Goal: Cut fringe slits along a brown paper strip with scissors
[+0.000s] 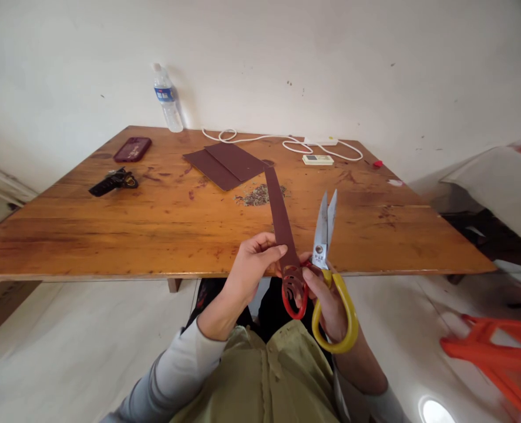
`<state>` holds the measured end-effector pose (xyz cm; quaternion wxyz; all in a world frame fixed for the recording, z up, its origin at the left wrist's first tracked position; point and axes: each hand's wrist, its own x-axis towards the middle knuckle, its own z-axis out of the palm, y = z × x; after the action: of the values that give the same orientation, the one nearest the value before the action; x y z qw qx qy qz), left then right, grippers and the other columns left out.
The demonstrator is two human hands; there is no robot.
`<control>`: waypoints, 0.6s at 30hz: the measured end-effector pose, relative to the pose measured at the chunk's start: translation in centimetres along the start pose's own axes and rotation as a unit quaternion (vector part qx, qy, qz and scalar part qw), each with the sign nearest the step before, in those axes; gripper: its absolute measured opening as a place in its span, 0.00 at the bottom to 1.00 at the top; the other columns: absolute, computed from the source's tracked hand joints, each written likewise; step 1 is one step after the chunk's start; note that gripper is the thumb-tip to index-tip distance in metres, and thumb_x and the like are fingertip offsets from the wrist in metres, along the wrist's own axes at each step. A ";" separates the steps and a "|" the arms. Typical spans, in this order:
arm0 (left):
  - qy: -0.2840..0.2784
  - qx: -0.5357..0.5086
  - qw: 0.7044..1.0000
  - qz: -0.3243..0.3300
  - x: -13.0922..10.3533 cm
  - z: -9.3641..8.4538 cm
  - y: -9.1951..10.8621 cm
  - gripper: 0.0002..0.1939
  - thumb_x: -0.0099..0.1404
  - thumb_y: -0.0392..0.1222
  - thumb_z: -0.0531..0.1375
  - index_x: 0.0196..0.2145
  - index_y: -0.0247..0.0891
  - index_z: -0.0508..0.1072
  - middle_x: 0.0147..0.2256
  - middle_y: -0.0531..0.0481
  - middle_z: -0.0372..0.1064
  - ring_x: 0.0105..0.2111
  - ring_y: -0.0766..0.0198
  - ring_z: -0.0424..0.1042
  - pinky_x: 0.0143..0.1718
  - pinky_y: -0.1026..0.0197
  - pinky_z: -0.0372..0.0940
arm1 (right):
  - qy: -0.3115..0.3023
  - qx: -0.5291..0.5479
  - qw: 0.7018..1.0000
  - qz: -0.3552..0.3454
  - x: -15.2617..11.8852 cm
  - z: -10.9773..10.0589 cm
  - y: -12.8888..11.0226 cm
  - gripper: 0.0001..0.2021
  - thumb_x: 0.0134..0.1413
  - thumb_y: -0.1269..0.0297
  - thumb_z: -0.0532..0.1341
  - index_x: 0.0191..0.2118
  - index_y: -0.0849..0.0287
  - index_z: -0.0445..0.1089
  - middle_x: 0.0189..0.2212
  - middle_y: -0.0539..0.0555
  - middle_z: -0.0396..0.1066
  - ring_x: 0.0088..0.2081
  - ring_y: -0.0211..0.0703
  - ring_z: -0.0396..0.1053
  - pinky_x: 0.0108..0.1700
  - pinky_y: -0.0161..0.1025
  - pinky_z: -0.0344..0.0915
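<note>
My left hand (255, 264) pinches a dark reddish-brown strip (281, 211), paper or thin card, between thumb and fingers. The strip points away from me over the table, and its near end has curved cut-out openings. My right hand (326, 296) is closed around scissors (320, 244) with a yellow handle loop; the blades point up and stand slightly apart. A red loop (295, 311) beneath the strip's near end looks like the other handle. The right fingers are also by that end, partly hidden. Small cut scraps (256, 197) lie in a pile beyond my hands.
On the wooden table (176, 235) lie brown sheets (225, 164), a phone (132, 150), a black hair clip or keys (110, 182), a white cable (260, 137) and a small cream box (317, 160). A plastic bottle (167, 106) stands by the wall. An orange stool (498, 352) is at right.
</note>
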<state>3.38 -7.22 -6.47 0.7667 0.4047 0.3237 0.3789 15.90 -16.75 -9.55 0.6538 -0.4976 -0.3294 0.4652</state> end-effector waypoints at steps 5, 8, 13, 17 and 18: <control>0.001 -0.015 1.000 0.002 0.2 0.1 0.1 0.16 0.48 0.46 0.75 0.27 0.36 0.74 0.23 0.54 0.71 0.20 0.70 0.68 0.24 0.66 0.65 | -0.020 -0.007 1.000 0.004 0.0 -0.3 0.5 0.13 0.58 0.54 0.71 0.43 0.53 0.71 0.21 0.45 0.71 0.16 0.38 0.64 0.18 0.34 0.63; 0.002 -0.014 1.000 -0.001 0.3 0.1 0.0 0.16 0.48 0.45 0.75 0.26 0.36 0.73 0.22 0.55 0.70 0.20 0.70 0.68 0.24 0.66 0.65 | -0.024 0.016 0.999 0.019 -0.1 -0.3 0.8 0.14 0.57 0.56 0.71 0.44 0.53 0.70 0.22 0.44 0.72 0.16 0.36 0.64 0.17 0.33 0.64; 0.001 -0.029 1.000 -0.010 0.3 0.0 0.0 0.17 0.47 0.45 0.75 0.27 0.35 0.74 0.22 0.55 0.71 0.19 0.71 0.68 0.23 0.66 0.65 | -0.040 0.029 0.999 0.019 -0.1 -0.2 1.0 0.13 0.59 0.54 0.70 0.43 0.53 0.70 0.18 0.42 0.68 0.15 0.36 0.63 0.17 0.32 0.62; -0.002 -0.036 0.999 -0.016 0.4 -0.2 0.0 0.17 0.45 0.45 0.76 0.28 0.35 0.75 0.22 0.55 0.72 0.18 0.71 0.68 0.22 0.67 0.65 | -0.021 0.027 0.999 0.021 -0.1 -0.1 1.1 0.15 0.58 0.51 0.71 0.44 0.53 0.71 0.18 0.42 0.68 0.15 0.37 0.63 0.16 0.33 0.61; -0.005 -0.035 0.999 -0.019 0.5 -0.3 0.0 0.17 0.45 0.45 0.76 0.27 0.35 0.75 0.22 0.55 0.72 0.18 0.71 0.68 0.23 0.66 0.65 | -0.017 0.020 0.999 0.022 -0.1 -0.1 1.0 0.16 0.58 0.50 0.70 0.44 0.53 0.71 0.18 0.42 0.68 0.15 0.37 0.63 0.17 0.33 0.62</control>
<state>3.40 -6.74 -6.67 0.7889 0.3730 0.3141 0.3740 15.70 -16.79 -10.56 0.6477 -0.4837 -0.3197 0.4942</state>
